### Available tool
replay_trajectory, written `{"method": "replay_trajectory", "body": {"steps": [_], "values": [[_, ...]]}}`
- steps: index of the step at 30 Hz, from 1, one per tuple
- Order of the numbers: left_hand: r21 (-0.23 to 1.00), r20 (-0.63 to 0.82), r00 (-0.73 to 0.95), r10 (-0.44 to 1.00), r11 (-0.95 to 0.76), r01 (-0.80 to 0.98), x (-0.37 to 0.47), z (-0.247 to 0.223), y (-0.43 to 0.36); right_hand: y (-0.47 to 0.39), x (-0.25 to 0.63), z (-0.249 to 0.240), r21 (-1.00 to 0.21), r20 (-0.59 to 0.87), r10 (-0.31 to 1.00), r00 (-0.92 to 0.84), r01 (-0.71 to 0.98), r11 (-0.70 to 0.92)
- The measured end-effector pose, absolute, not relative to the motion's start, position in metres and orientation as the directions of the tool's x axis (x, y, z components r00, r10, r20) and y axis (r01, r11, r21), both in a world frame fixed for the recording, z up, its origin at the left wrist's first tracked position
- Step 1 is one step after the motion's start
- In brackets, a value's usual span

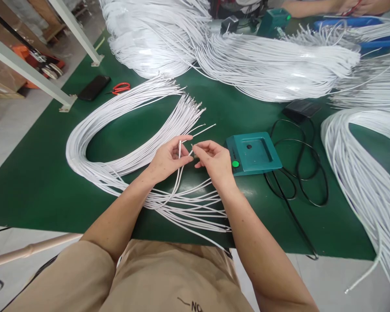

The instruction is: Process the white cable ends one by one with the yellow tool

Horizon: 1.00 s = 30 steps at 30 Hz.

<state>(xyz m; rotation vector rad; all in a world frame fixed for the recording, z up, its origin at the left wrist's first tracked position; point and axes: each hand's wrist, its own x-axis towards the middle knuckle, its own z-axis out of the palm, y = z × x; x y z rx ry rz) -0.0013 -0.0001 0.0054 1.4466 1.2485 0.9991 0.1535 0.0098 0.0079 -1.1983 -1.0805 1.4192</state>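
Over the middle of the green table, my left hand (170, 158) is closed around a white cable (178, 175), which runs up between thumb and fingers. Close beside it, my right hand (214, 158) pinches the tip of a white cable near the left thumb; fine detail at that tip is too small to make out. A curved bundle of white cables (81, 143) lies to the left, its cut ends pointing right. More loose cable ends (188, 208) fan out beneath my wrists. Just right of my right hand sits a teal device (256, 151) with a lit green button.
Large white cable bundles (273, 65) line the back, and another bundle (354, 160) hangs over the right edge. Black cords (312, 160) loop beside the device. Red-handled scissors (121, 88) and a black phone (93, 87) lie at back left, near metal posts. Another person's hands (360, 6) are at top right.
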Motion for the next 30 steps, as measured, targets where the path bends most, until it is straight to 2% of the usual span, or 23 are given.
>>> {"method": "replay_trajectory", "body": {"steps": [6, 14, 18, 21, 24, 30], "values": [[0.979, 0.016, 0.170, 0.985, -0.049, 0.197, -0.002, 0.004, 0.001, 0.011, 0.154, 0.007, -0.989, -0.135, 0.989, -0.052, -0.059, -0.138], [0.990, 0.006, 0.204, 0.979, -0.035, 0.139, -0.003, 0.003, 0.001, 0.013, 0.155, -0.007, -0.993, -0.043, 0.997, -0.067, 0.117, -0.035], [0.997, -0.029, 0.220, 0.975, 0.013, 0.072, -0.003, 0.002, 0.001, 0.014, 0.157, -0.003, -0.999, -0.034, 0.998, -0.053, 0.005, -0.034], [0.999, -0.036, 0.223, 0.974, 0.027, 0.043, -0.003, 0.002, 0.001, 0.013, 0.160, 0.005, -0.997, -0.023, 0.991, -0.135, -0.067, -0.032], [0.999, -0.016, 0.236, 0.972, 0.006, 0.041, -0.003, 0.001, 0.001, 0.012, 0.160, 0.008, -1.000, -0.008, 0.981, -0.195, -0.012, -0.011], [0.993, 0.029, 0.258, 0.966, -0.058, 0.105, -0.003, 0.001, 0.001, 0.012, 0.157, -0.002, -0.997, 0.040, 0.984, -0.176, 0.052, 0.050]]}}
